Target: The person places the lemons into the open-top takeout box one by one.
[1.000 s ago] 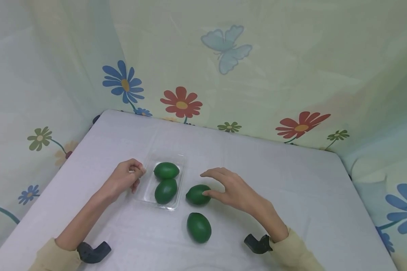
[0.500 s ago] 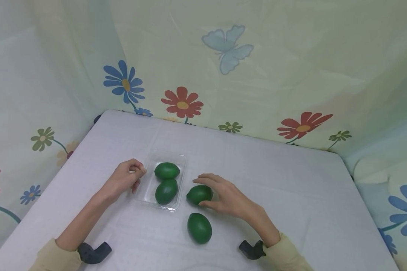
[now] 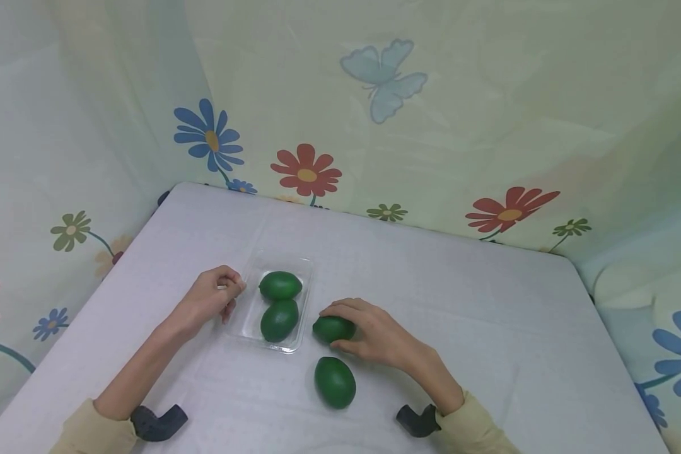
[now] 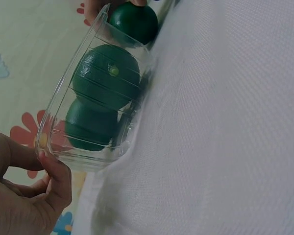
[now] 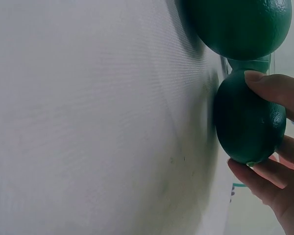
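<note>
My left hand (image 3: 207, 299) pinches the left rim of a clear plastic container (image 3: 286, 349); the left wrist view shows thumb and finger at its edge. Inside lie two green limes, a far lime (image 3: 280, 286) and a near lime (image 3: 280, 320), touching each other. Just right of the container, my right hand (image 3: 383, 334) grips a third lime (image 3: 325, 330) on the table. The right wrist view has its thumb on one side of that lime (image 5: 247, 117) and its fingers on the other. Another lime (image 3: 335, 383) lies loose, nearer to me.
A white cloth covers the table (image 3: 459, 302). Behind it hangs a curtain (image 3: 459, 145) printed with flowers and a butterfly. Dark curved pieces, a left one (image 3: 159, 424) and a right one (image 3: 419, 421), are fixed at the wrists.
My right hand has moved left and down over the lime beside the container, and its fingers have closed around it. The left hand and container stay in place.
</note>
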Demonstrator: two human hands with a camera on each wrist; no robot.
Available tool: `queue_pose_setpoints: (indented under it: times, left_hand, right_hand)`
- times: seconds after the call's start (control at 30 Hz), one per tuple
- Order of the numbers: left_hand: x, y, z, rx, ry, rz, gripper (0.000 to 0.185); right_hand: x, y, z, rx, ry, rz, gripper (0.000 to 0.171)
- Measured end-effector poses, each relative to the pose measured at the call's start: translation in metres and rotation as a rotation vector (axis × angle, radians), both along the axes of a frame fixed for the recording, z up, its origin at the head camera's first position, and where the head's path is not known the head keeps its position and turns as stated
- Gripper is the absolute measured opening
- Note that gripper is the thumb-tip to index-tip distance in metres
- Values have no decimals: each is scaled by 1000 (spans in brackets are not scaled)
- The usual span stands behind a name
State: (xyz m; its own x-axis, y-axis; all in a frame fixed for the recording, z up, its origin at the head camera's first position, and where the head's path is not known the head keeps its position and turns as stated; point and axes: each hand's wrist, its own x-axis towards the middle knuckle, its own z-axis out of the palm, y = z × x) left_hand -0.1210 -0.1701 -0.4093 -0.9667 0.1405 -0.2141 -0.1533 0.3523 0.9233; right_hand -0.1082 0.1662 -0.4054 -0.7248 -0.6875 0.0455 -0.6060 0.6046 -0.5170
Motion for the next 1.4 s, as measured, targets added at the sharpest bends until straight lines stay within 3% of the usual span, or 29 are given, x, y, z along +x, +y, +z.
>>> queue_pose_setpoints:
  times: [0.47,0.77,1.17,1.4]
  left_hand:
    - [0,-3,1,4,-14,6,20]
    - [-4,-5,5,23,-26,-3,20]
    - [-6,-1,1,27,-40,-11,21]
    - [-3,-1,-2,30,-38,-1,19]
  right_hand:
    - [-1,-2,0,-21,60,-3,51]
    - [-4,3,19,-116,167,-17,54]
    - [-39,-21,42,-159,252,10,53]
    - [-64,-54,43,-152,259,36,52]
